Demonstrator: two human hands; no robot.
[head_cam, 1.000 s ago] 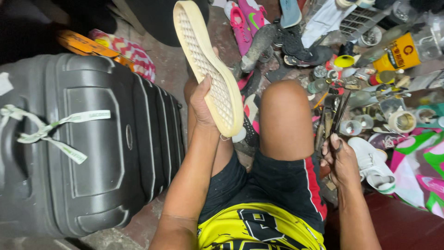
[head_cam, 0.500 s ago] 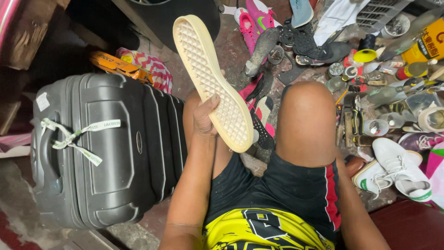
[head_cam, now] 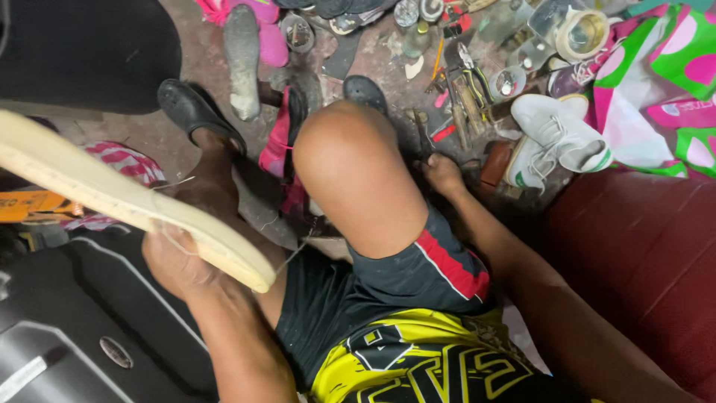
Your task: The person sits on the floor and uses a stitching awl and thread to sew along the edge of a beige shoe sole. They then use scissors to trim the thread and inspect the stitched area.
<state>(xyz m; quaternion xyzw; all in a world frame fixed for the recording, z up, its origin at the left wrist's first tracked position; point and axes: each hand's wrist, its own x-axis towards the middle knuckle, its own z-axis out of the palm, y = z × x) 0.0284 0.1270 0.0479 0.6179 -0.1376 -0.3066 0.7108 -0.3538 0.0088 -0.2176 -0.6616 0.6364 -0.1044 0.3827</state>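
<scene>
Change: since half a second ago the cream shoe sole [head_cam: 127, 201] has swung from standing nearly upright over the lap to lying flat and slanting off the left edge; the view has dropped toward the right, so the white sneakers [head_cam: 556, 138] now sit in the upper right and the dark suitcase [head_cam: 89, 328] fills only the near left corner.
Left hand: the left hand [head_cam: 179, 261] is closed around the near end of the sole, fingers curled under its edge, thin threads hanging from it.
Sole: held in the air at near left, above the suitcase and just left of the raised knee, its far end out of the picture.
Suitcase: near left, under the left forearm, ribbed and black.
Clothing: black shorts with a red stripe and a yellow-and-black shirt fill the near middle.
Right hand: the right hand [head_cam: 444, 175] is down on the floor to the right of the knee, among the tools; its fingers are curled but I cannot tell whether it grips anything.
Tools: pliers and small tools [head_cam: 466, 93] lie just beyond the right hand.
Sneakers: right of the tools, against a pink-and-green patterned cloth [head_cam: 664, 82].
Feet: a black clog [head_cam: 194, 112] on the left foot, farther out at left centre.
Far floor: a pink sandal [head_cam: 261, 26], small tins and jars [head_cam: 585, 33] along the far edge.
</scene>
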